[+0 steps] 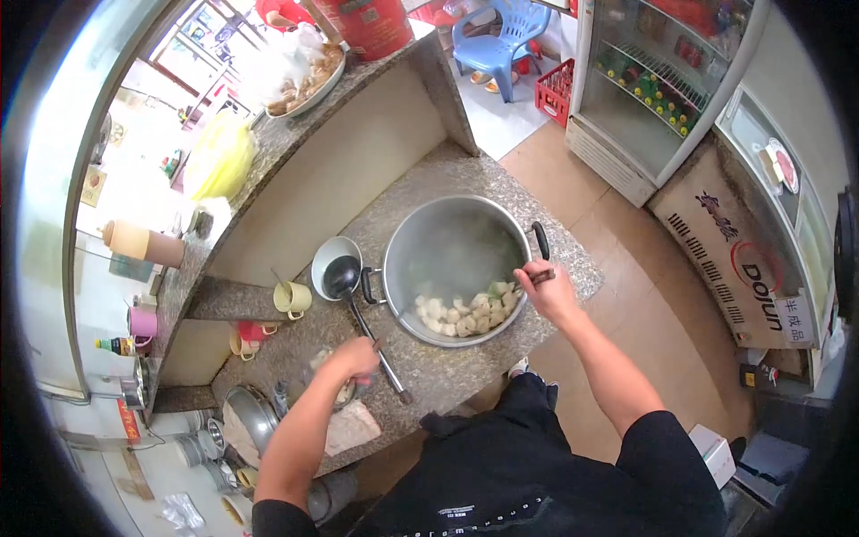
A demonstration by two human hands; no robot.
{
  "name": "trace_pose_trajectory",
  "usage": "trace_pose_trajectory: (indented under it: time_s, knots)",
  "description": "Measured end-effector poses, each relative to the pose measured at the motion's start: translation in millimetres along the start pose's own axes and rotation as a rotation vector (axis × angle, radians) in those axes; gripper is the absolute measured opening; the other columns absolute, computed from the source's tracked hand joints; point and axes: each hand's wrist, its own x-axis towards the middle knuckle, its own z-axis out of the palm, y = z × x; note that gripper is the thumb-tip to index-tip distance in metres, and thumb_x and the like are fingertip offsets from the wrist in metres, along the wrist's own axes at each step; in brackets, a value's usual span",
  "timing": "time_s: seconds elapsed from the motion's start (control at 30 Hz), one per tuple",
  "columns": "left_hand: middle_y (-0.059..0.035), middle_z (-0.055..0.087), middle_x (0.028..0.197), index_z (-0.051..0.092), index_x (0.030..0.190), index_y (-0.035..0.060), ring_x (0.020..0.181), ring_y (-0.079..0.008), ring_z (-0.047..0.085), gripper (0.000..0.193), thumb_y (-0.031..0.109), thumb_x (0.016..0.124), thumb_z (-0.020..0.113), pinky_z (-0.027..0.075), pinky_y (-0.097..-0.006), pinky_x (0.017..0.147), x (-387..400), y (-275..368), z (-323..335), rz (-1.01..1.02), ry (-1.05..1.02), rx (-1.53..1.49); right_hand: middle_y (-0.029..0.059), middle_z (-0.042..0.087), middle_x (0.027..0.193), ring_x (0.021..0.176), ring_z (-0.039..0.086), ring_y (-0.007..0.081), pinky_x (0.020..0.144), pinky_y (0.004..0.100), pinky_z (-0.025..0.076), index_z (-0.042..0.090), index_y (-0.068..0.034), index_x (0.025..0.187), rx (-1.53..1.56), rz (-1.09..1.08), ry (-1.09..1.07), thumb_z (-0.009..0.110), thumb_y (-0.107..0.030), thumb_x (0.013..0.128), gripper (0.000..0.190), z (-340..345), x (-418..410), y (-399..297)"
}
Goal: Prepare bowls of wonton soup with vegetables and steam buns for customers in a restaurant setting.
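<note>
A large metal pot [456,205] stands on the speckled stone counter [443,376], with steam over it and pale food pieces [470,315] gathered along its near side. At the pot's right rim, my right hand [551,295] grips a brown stick-like handle [541,274]; its other end is hard to make out. My left hand [352,362] hovers beside the long handle of a black ladle [342,274], above a bowl of pale pieces [346,393] that it partly hides. Whether it holds anything is unclear. The ladle's head rests in a white bowl [323,252].
A yellow mug [292,299] stands left of the pot, a folded cloth [352,427] near the counter's front edge. Behind rises a stone ledge with a red bucket [366,30] and a dish of brown food [309,80]. A drinks fridge [614,161] stands on the right.
</note>
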Motion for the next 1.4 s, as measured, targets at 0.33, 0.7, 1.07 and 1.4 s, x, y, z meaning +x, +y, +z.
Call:
trace_pose_trajectory:
  time_s: [0.33,0.7,1.07,1.4]
  knots:
    - [-0.0035,0.058,0.070,0.065,0.103,0.0014,0.055,-0.0139,0.058,0.021,0.022,0.099,0.063,0.050,-0.0280,0.048,40,16,59,-0.053,-0.563,-0.921,0.0197,0.062,0.066,0.058,0.059,0.0379,0.056,0.0440,0.046,0.067,0.000,0.079,0.155,0.081,0.056,0.068,-0.022,0.094,0.027,9,-7,-19]
    - [0.0057,0.047,0.070,0.054,0.138,0.0051,0.051,-0.0051,0.046,0.038,0.026,0.107,0.049,0.039,-0.0204,0.044,14,-19,137,0.148,-0.688,-1.504,0.0035,0.059,0.072,0.056,0.056,0.0097,0.051,0.0267,0.044,0.067,0.001,0.085,0.493,0.148,0.316,0.063,-0.018,0.101,0.025,-46,-2,0]
    - [0.0038,0.047,0.072,0.053,0.138,0.0066,0.053,-0.0069,0.045,0.037,0.025,0.106,0.051,0.036,-0.0208,0.045,-15,-29,167,0.266,-0.491,-1.737,0.0002,0.058,0.072,0.062,0.054,0.0067,0.056,0.0227,0.044,0.067,-0.001,0.093,0.548,0.112,0.388,0.058,-0.022,0.105,0.026,-18,-1,-2]
    - [0.0032,0.045,0.071,0.051,0.137,0.0056,0.047,-0.0037,0.037,0.035,0.024,0.108,0.048,0.033,-0.0194,0.041,-36,-71,208,0.288,-0.530,-2.003,0.0034,0.060,0.081,0.067,0.058,0.0108,0.063,0.0260,0.049,0.066,0.001,0.098,0.708,0.081,0.173,0.054,-0.023,0.107,0.028,15,-43,-108]
